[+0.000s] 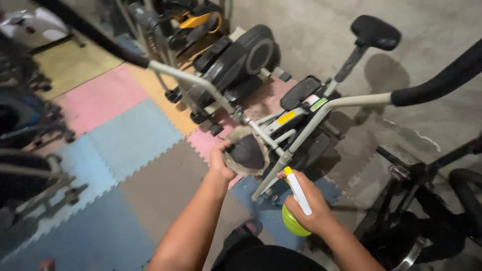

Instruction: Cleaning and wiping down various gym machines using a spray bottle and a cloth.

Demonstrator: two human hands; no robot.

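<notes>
My left hand (221, 163) grips a dark grey rag (247, 151) and presses it against the silver frame of an exercise bike (281, 131), where the handlebar arms meet. My right hand (310, 205) holds a spray bottle (296, 213) with a lime green body and a white trigger head with a yellow tip, pointed up at the frame. The bike has a black saddle (376, 31) and two long silver arms with black foam grips.
Coloured foam floor mats (123, 145) cover the left and middle floor; bare concrete (427, 125) lies to the right, with a damp patch. A second black trainer (241, 57) stands behind. Other gym machines crowd the left edge (30, 150) and lower right (427, 200). My sandalled foot (247, 229) shows below.
</notes>
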